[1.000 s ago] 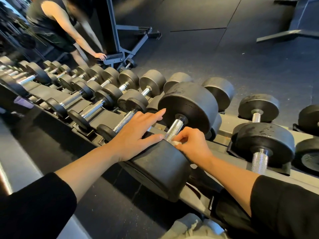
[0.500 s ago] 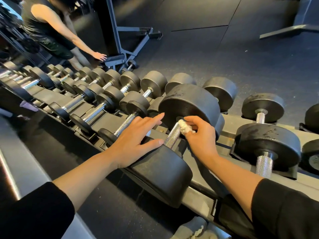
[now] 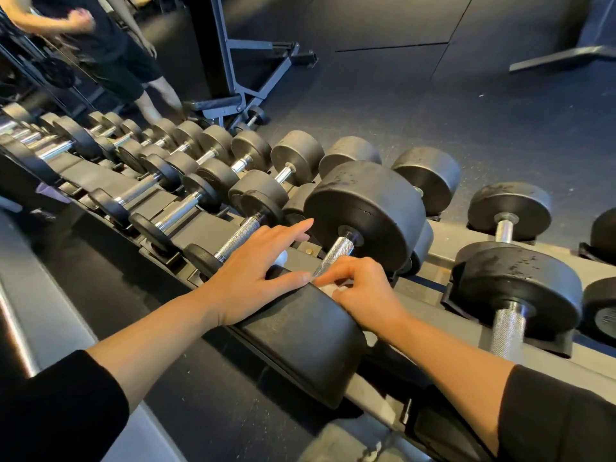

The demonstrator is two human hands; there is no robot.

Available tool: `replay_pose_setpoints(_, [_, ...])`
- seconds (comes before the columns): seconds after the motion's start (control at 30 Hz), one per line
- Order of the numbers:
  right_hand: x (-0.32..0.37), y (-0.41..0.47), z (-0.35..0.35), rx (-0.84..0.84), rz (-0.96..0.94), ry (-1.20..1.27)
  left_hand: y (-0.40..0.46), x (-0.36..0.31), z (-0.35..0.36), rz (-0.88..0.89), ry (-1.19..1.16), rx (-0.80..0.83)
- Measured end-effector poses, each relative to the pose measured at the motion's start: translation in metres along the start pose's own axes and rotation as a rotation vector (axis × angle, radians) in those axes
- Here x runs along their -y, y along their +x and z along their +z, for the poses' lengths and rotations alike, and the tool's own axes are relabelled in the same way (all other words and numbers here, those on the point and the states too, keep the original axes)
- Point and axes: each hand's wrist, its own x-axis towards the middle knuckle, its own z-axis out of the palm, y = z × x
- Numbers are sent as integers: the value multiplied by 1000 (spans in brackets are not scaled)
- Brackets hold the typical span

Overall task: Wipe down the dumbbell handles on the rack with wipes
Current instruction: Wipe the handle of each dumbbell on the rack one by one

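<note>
Right hand (image 3: 363, 296) is curled over the wipe (image 3: 333, 289), pinching it down at the near end of the handle (image 3: 335, 251), tight against the near head (image 3: 300, 341). From that grip the knurled bar runs up and away to the far head (image 3: 370, 211), so the open stroke looks to be forward along the bar; behind the grip there's no room at all. Left hand (image 3: 256, 278) lies flat, fingers spread, on top of the near head, just left of the grip, seemingly steadying it. Right hand is the one on the bar. Further right, the next dumbbell (image 3: 516, 295) sits well apart on the rack (image 3: 440, 248); leftward, smaller ones crowd close.
</note>
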Motion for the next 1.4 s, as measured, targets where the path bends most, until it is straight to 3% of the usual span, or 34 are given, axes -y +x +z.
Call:
replay_pose_setpoints(0.07, [4, 2, -4, -72, 20, 52, 0, 0, 1, 24, -9, 4])
replay_pose_setpoints(0.17, [8, 15, -14, -326, -55, -50, 2, 2, -1, 23, -135, 18])
replay_pose_setpoints(0.27, [10, 32, -17, -236, -54, -368, 16, 14, -6, 7, -344, 5])
replay_pose_setpoints(0.4, [7, 39, -10, -152, -42, -608, 53, 42, -3, 120, -293, 34])
replay_pose_setpoints(0.53, [17, 30, -7, -178, 6, -558, 80, 71, -1, 316, -229, 48])
replay_pose_setpoints(0.67, [37, 15, 2, -41, 126, -383, 96, 106, -5, 536, -155, 150])
replay_pose_setpoints(0.83, [66, 15, 5, -6, 334, -293, 119, 128, -8, 581, -268, 210])
replay_pose_setpoints(1.0, [75, 29, 17, -303, 377, -418, 132, 140, 0, 701, -325, 237])
replay_pose_setpoints(1.1, [78, 45, 21, -376, 408, -526, 137, 145, 9, 737, -363, 206])
replay_pose_setpoints(1.23, [84, 70, 30, -305, 435, -701, 140, 148, 17, 775, -478, 223])
replay_pose_setpoints(1.4, [77, 90, 36, 41, 522, -1135, 153, 163, 21, 871, -496, 229])
